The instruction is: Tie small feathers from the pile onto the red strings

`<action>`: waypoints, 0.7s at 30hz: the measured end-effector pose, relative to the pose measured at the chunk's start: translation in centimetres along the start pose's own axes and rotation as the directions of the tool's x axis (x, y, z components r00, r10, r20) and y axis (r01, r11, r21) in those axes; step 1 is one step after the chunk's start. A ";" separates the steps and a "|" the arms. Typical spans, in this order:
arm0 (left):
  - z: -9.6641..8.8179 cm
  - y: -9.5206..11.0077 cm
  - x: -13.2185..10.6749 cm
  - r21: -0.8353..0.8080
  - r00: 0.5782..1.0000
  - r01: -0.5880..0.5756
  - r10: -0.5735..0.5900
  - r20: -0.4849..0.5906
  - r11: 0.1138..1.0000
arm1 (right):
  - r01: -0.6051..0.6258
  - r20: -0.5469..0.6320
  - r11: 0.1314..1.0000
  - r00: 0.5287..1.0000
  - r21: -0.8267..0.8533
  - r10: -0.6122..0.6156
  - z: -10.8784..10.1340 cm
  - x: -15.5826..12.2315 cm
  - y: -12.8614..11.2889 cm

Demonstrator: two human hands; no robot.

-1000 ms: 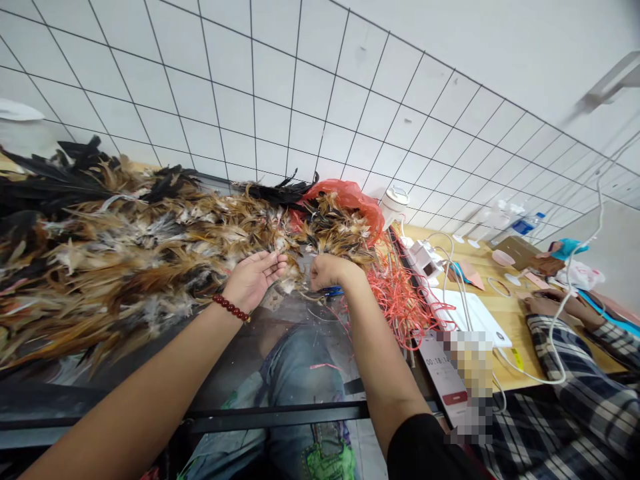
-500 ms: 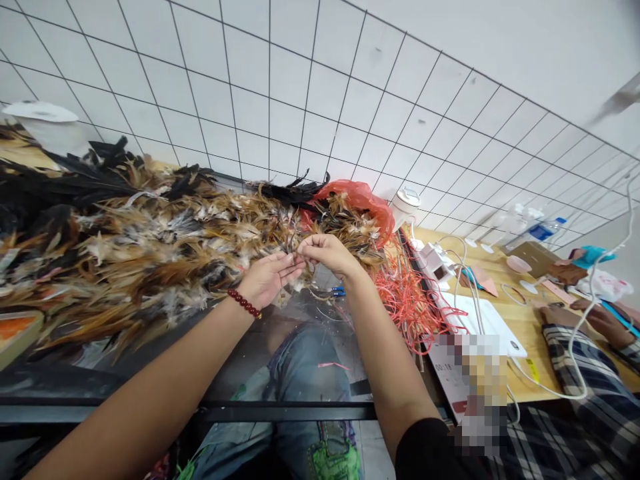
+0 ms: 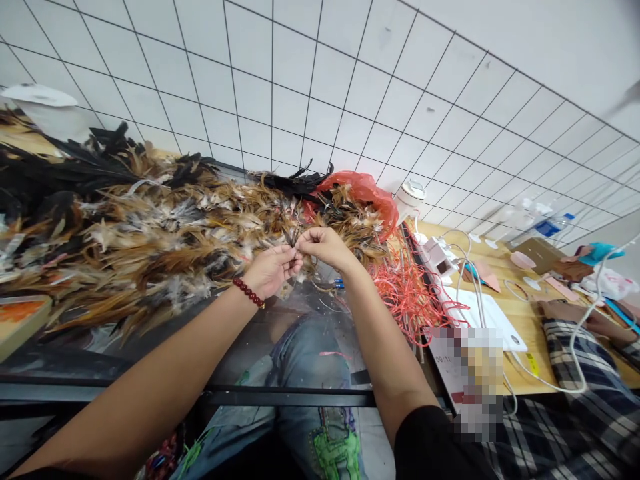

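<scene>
My left hand (image 3: 273,272), with a dark red bead bracelet (image 3: 249,292) at its wrist, has its fingers curled and its thumb pressed in, palm turned up. My right hand (image 3: 325,247) meets it in a pinch, fingertips touching those of the left. What they pinch is too small to make out. Just beyond them spreads a deep pile of brown, tan and white feathers (image 3: 165,247). Below the right wrist, small blue items (image 3: 339,283) lie on the dark glossy tabletop (image 3: 235,340).
Black feathers (image 3: 75,170) lie at the back left, before a white container (image 3: 50,110). A red plastic bag (image 3: 363,190) holds more feathers. Tangled red cord (image 3: 405,293) lies right, beside a wooden table (image 3: 535,370) with white cables and a co-worker's plaid sleeve (image 3: 580,347).
My left fingers have curled in and the thumb has closed against them; before, they were stretched out. My right hand stays in its pinch. The view has shifted slightly.
</scene>
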State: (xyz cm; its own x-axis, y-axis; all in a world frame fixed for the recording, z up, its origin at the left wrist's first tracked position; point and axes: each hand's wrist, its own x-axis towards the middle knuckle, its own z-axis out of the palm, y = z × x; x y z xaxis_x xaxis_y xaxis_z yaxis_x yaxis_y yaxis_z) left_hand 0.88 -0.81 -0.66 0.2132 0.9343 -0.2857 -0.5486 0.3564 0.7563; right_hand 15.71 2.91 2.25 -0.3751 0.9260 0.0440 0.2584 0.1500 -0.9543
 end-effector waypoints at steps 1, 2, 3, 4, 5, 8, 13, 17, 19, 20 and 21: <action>-0.1 0.0 0.0 0.006 1.000 -0.011 0.011 0.010 1.000 | -0.002 0.000 1.000 1.000 0.009 0.002 -0.1 0.0 0.1; -0.1 0.0 0.1 0.010 1.000 -0.022 0.022 0.022 1.000 | -0.011 -0.001 0.999 1.000 0.032 0.011 -0.2 0.0 0.2; -0.2 0.0 0.1 0.013 0.999 -0.031 0.031 0.035 0.999 | -0.024 0.004 0.998 1.000 0.064 0.024 -0.3 0.0 0.2; -0.2 0.0 0.1 0.017 0.998 -0.037 0.036 0.048 0.999 | -0.039 0.020 0.994 0.999 0.101 0.037 -0.4 -0.1 0.2; -0.2 0.0 0.1 0.022 0.997 -0.038 0.036 0.064 0.999 | -0.052 0.049 0.990 0.998 0.132 0.046 -0.5 -0.2 0.2; -0.2 0.1 0.0 0.062 0.994 -0.017 0.010 0.108 0.998 | -0.071 0.168 0.983 0.985 0.166 0.043 -0.9 -0.5 0.0; -0.3 0.4 -0.3 0.113 0.984 0.045 -0.063 0.167 0.993 | -0.054 0.266 0.984 0.964 0.173 0.006 -1.6 -1.1 -0.2; -0.4 0.5 -0.3 0.156 0.977 0.098 -0.125 0.173 0.983 | -0.006 0.267 0.990 0.963 0.142 -0.033 -2.0 -1.0 0.0; -0.5 0.4 -0.3 0.163 0.973 0.114 -0.143 0.183 0.980 | 0.030 0.262 0.993 0.963 0.114 -0.059 -2.1 -0.9 0.2; -0.5 0.4 -0.3 0.164 0.970 0.120 -0.151 0.191 0.979 | 0.045 0.260 0.994 0.963 0.102 -0.070 -2.2 -0.8 0.3; -0.4 0.3 -0.3 0.165 0.967 0.126 -0.158 0.198 0.978 | 0.056 0.253 0.994 0.964 0.091 -0.077 -2.2 -0.8 0.4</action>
State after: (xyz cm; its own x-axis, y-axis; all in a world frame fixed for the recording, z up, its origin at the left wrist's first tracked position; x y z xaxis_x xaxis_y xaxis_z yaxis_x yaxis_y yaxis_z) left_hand 0.29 -0.92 -0.58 0.4528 0.8468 -0.2792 -0.3767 0.4655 0.8009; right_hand 18.08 3.03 2.53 -0.6071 0.7936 0.0412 0.1552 0.1693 -0.9733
